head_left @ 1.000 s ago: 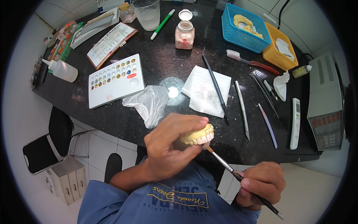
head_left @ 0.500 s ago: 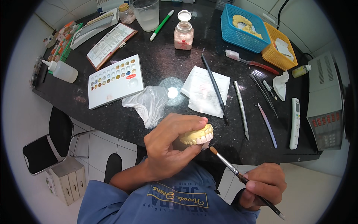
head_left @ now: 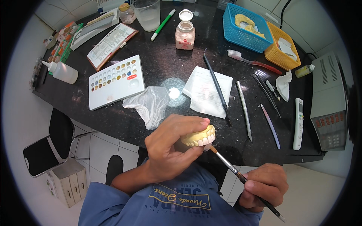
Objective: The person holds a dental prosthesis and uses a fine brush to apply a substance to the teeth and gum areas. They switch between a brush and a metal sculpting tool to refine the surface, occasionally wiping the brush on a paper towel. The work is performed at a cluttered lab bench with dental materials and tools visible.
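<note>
Left hand [head_left: 169, 150] closed around yellow dental model [head_left: 199, 136], teeth facing right, held just off the worktop [head_left: 151, 67] edge. Brush [head_left: 233, 172] slants up-left, tip touching teeth, pinched in right hand [head_left: 264, 186], lower right.

black counter [head_left: 94, 109] | white palette [head_left: 115, 81] | plastic wrap [head_left: 149, 103] | paper tissue [head_left: 205, 90] | blue basket [head_left: 243, 28]

bright overhead light, glare spot on the black countertop [head_left: 174, 92], edges bent.
</note>
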The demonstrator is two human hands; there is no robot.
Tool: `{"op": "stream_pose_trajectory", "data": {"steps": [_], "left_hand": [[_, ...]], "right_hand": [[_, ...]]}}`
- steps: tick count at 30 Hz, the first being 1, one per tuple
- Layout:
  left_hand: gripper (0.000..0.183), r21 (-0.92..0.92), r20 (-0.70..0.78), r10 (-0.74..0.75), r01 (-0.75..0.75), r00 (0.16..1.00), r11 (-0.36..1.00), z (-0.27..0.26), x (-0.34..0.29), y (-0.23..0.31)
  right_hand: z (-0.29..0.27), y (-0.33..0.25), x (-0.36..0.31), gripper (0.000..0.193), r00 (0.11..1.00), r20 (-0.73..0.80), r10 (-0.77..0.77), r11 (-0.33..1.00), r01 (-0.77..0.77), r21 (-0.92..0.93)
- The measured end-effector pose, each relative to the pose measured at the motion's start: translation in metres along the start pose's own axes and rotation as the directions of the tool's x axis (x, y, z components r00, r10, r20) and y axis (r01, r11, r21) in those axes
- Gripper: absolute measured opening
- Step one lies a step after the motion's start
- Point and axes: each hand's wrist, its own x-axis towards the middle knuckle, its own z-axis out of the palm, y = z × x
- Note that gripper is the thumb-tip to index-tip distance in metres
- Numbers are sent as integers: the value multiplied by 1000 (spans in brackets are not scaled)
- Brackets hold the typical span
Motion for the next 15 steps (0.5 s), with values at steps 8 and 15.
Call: {"op": "stream_pose_trajectory", "data": {"steps": [8, 15], "left_hand": [[45, -3, -19, 7, -7, 1000, 1000, 0, -1, -1], [43, -16, -13, -12, 12, 1000, 1000, 2, 0, 0]], "right_hand": [[8, 4, 3, 31, 1000, 9, 9, 1000, -10, 20], [-5, 1, -1, 33, 997, 79, -12, 1000, 11, 14]]}}
